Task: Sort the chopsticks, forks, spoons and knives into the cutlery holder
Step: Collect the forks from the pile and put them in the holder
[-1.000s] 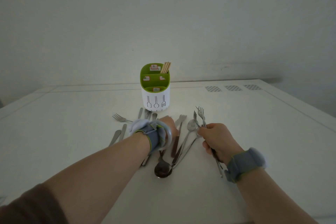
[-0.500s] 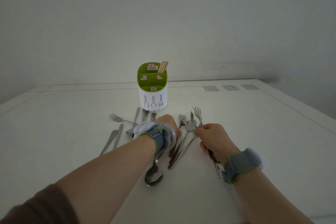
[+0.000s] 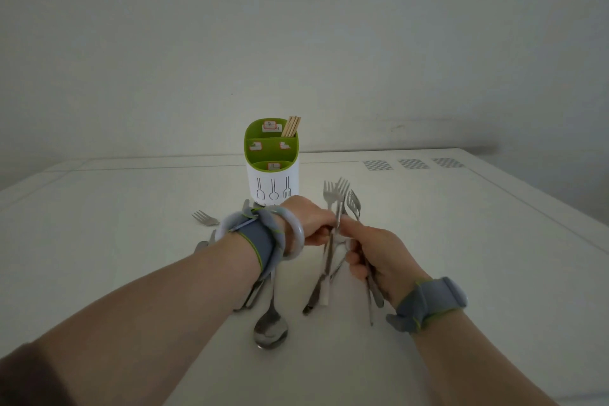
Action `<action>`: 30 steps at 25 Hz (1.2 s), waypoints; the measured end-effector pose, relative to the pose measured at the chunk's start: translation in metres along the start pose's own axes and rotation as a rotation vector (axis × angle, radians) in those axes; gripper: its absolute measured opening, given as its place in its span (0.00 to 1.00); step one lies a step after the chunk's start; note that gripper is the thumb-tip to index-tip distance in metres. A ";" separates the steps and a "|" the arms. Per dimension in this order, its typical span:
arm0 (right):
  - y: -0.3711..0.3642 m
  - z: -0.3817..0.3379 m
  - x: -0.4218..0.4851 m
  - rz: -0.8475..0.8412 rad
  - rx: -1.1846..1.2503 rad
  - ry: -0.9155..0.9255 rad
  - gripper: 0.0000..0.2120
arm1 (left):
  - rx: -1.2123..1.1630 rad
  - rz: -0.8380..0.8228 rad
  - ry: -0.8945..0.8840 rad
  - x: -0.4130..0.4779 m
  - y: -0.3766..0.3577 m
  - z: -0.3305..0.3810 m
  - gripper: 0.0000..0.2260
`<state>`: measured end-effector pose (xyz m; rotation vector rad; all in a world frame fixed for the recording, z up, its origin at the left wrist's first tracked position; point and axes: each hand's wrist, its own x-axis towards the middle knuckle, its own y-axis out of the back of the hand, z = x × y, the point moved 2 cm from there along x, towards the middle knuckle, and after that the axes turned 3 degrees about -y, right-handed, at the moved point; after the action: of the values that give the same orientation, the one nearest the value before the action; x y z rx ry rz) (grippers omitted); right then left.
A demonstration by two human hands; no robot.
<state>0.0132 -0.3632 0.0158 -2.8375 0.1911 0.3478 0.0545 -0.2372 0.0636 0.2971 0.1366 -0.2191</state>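
Both hands meet just in front of the holder (image 3: 273,175), which stands on the white surface (image 3: 461,224) with chopsticks (image 3: 291,126) upright in its back right compartment. The left hand (image 3: 304,224) has its fingers closed around a fork (image 3: 339,208), tines up and tilted slightly right. The right hand (image 3: 375,257) is wrapped around more forks (image 3: 353,204), handles poking out below the palm; how many it grips is hard to tell, perhaps two or three. The two hands are touching at the fingertips. On the surface below them lies a spoon (image 3: 271,331), bowl toward the camera, beside a knife (image 3: 318,290). Another fork (image 3: 204,218) lies off to the left, well apart from the hands. More cutlery sits half hidden under the left wrist.
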 end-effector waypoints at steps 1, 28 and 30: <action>-0.003 -0.001 -0.002 -0.015 -0.008 0.023 0.15 | -0.097 -0.031 0.013 -0.006 -0.005 0.003 0.05; -0.021 0.009 -0.009 -0.484 0.105 -0.039 0.08 | 0.942 0.143 0.222 -0.061 0.143 -0.089 0.16; -0.023 0.007 -0.014 -0.472 0.096 -0.034 0.09 | 1.032 0.149 0.214 -0.060 0.139 -0.086 0.16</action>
<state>0.0020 -0.3376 0.0185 -2.6677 -0.4502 0.2725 0.0208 -0.0696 0.0303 1.3556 0.2046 -0.0917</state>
